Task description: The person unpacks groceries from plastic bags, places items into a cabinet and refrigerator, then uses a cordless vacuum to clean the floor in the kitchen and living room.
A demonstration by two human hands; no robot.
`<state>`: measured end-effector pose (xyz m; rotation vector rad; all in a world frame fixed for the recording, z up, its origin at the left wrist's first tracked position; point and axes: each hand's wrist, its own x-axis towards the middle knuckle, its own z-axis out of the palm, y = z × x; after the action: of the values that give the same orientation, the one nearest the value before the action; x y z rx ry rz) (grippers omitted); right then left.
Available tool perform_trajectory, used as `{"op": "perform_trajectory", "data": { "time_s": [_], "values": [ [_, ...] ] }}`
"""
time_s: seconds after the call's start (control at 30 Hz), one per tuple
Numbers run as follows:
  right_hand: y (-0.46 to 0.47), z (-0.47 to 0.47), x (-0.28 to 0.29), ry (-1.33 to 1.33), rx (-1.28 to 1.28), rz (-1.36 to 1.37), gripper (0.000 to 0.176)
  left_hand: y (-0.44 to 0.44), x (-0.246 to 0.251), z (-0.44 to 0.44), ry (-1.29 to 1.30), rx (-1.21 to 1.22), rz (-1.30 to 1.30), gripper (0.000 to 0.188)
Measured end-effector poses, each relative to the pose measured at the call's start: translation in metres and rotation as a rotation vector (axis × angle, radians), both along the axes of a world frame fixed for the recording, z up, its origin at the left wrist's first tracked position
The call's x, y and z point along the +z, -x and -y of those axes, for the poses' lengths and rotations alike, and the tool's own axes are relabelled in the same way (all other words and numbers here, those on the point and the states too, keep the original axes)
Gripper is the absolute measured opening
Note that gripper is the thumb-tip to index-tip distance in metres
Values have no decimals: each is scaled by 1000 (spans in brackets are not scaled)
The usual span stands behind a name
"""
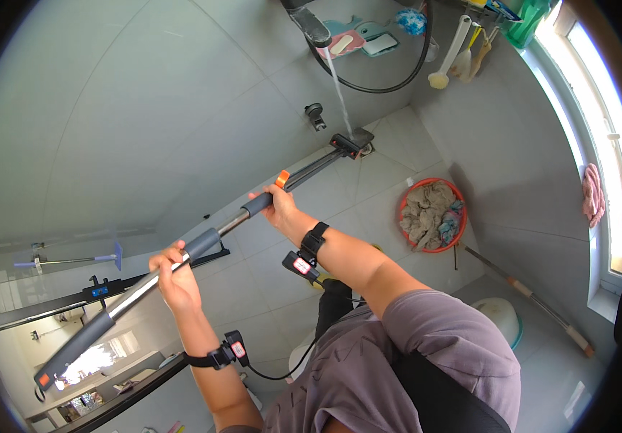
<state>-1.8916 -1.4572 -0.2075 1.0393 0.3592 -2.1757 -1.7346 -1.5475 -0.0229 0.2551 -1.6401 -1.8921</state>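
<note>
A sponge mop with a steel pole (pixel 135 295) and grey foam grips slants across the view. My left hand (pixel 178 281) is around the bare metal just below the middle grip. Farther up, my right hand (pixel 278 208) holds the foam sleeve beside an orange lever (pixel 282 178). The dark mop head (pixel 346 146) is at the floor by the wall, over or next to a drain (pixel 366 150). Water (pixel 338 89) runs from a black tap (pixel 313 27) onto the head. The sponge's underside is hidden.
An orange-red basin (pixel 402 216) of wet cloths stands on the tiled floor to the right. Behind it, a long pole (pixel 527 292) lies along the wall. A mirror (pixel 100 352) and a blue squeegee (pixel 118 257) are at left. Brushes (pixel 451 51) hang near the window (pixel 608 135).
</note>
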Motion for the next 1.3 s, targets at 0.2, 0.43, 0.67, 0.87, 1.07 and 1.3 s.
{"op": "perform_trajectory", "data": {
  "time_s": [0.2, 0.43, 0.67, 0.87, 1.07, 1.3],
  "values": [
    [15, 9, -22, -69, -131, -12, 37, 5, -27, 20, -131, -93, 78, 9],
    [2, -3, -46, -123, 1, -29, 50, -22, -60, 21, -149, -13, 142, 9],
    [-23, 22, -39, -38, 46, -10, 51, -45, -44, 36, -114, -26, 113, 7],
    [-32, 25, -38, -59, 67, -47, 48, -55, -44, 42, -85, -42, 147, 10],
    [-38, 24, -39, -84, 118, -44, 45, -64, -47, 41, -52, -63, 148, 14],
    [-43, 16, -31, -109, 86, -51, 35, -69, -41, 35, 23, -128, 167, 12]
  ]
}}
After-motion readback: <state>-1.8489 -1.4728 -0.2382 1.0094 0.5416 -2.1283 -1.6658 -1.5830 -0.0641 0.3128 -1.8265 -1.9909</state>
